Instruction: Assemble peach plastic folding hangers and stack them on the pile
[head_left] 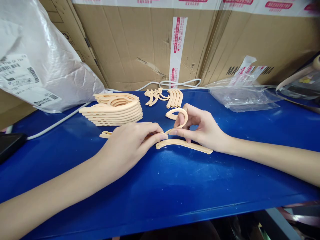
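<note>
My right hand is closed around the curved beige plastic hanger hook, its thumb and fingers near the lower end. My left hand pinches where that hook meets a beige hanger arm, whose far end sticks out left from under the hand. Most of this arm is hidden, and I cannot tell whether the two pieces are joined. Just below my right hand a second hanger arm lies loose on the blue table.
Behind my left hand stands a stack of several beige folded hangers. Further back lie loose hooks and several arms. A clear plastic bag, a white parcel, a white cable and cardboard boxes surround the workspace.
</note>
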Tool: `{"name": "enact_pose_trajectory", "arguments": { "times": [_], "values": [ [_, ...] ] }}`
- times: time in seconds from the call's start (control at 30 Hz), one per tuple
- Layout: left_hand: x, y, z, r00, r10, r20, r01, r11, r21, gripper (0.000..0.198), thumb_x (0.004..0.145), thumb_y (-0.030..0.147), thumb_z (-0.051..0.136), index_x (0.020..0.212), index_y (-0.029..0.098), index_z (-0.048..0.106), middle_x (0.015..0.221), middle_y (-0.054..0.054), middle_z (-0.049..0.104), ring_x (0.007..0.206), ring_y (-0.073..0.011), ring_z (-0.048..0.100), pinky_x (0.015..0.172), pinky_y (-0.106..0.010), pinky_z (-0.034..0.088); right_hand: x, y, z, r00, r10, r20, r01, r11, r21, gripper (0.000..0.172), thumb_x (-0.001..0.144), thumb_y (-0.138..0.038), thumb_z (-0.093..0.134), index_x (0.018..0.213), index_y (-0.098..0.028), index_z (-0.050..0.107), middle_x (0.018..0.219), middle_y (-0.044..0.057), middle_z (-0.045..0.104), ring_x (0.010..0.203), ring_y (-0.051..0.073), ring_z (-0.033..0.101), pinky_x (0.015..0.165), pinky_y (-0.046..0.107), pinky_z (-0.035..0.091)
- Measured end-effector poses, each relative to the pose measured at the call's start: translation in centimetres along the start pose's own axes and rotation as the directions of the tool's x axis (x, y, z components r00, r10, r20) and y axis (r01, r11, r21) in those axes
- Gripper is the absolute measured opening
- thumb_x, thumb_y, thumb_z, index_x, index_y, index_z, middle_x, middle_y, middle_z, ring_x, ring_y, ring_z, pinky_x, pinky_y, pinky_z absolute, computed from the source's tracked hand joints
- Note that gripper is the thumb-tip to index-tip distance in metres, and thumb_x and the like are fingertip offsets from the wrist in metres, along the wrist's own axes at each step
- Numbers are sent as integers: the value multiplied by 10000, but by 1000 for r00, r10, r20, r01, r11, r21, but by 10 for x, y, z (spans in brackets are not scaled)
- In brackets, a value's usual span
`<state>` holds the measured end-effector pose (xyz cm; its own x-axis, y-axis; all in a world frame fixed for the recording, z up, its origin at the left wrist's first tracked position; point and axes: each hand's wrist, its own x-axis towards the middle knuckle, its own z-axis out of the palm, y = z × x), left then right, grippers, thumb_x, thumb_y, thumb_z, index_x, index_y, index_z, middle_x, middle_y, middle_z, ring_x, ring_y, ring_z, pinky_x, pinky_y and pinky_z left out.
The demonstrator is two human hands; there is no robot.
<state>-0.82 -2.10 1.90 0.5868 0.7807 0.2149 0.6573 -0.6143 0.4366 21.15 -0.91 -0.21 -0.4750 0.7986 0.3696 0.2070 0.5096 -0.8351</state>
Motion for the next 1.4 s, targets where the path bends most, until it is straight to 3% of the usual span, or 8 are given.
{"name": "enact_pose_trajectory", "arguments": {
  "times": [0.17,0.3,0.47,0.6,0.87,1.03,1.17,1.4],
  "values": [
    [4,0,-5,993,-60,101,86,958,-272,300,933,375,503,766,191,670,735,15,700,638,-125,626,540,-213,464,3,1,-2,1000,-16,22,20,987,-162,286,826,-405,692,881,-200,501,711,-26,607,554,95,550,484,232,406],
    [8,-5,-1,967,-143,212,236,817,-526,271,934,361,481,812,158,612,761,-27,699,630,-130,649,477,-197,534,3,2,-1,998,-42,39,52,943,-327,320,806,-452,704,904,-172,586,654,-41,573,535,83,475,538,246,383],
    [10,-15,8,940,-140,312,323,664,-674,190,930,294,496,872,141,593,743,-36,669,592,-119,624,431,-185,545,5,3,-2,979,-55,194,141,877,-460,394,779,-566,688,787,-176,627,706,-8,589,631,113,488,620,273,371],
    [11,-18,9,935,-134,328,337,621,-707,182,930,292,512,858,147,595,734,-27,659,563,-104,600,418,-171,540,7,6,-5,948,-79,308,217,868,-446,423,754,-575,707,792,-176,575,744,-6,583,652,116,485,606,257,357],
    [14,-15,8,927,-166,337,359,653,-667,180,902,307,517,853,148,585,754,-17,623,545,-96,576,395,-173,519,6,1,-13,869,-88,487,366,776,-514,264,973,-376,465,878,-150,563,765,14,563,668,121,488,617,256,350],
    [14,-13,8,925,-178,336,366,657,-660,161,884,311,528,862,157,569,685,10,590,518,-100,570,389,-180,513,2,-8,-10,856,-17,516,418,610,-673,314,1021,-327,354,938,-131,585,830,59,589,700,153,531,606,284,351],
    [13,-13,7,924,-175,339,366,663,-654,179,898,327,518,887,156,571,544,43,543,465,-96,542,387,-166,504,0,-12,-10,871,15,491,395,573,-718,265,1013,-299,379,925,-145,576,822,47,587,679,152,540,553,277,339],
    [14,-11,6,903,-207,377,415,648,-639,213,860,343,554,902,138,589,519,37,568,439,-83,530,386,-144,492,-7,-10,-5,866,-77,494,481,400,-781,172,902,-42,402,910,-130,550,820,51,567,677,168,524,566,286,370]
  ]
}}
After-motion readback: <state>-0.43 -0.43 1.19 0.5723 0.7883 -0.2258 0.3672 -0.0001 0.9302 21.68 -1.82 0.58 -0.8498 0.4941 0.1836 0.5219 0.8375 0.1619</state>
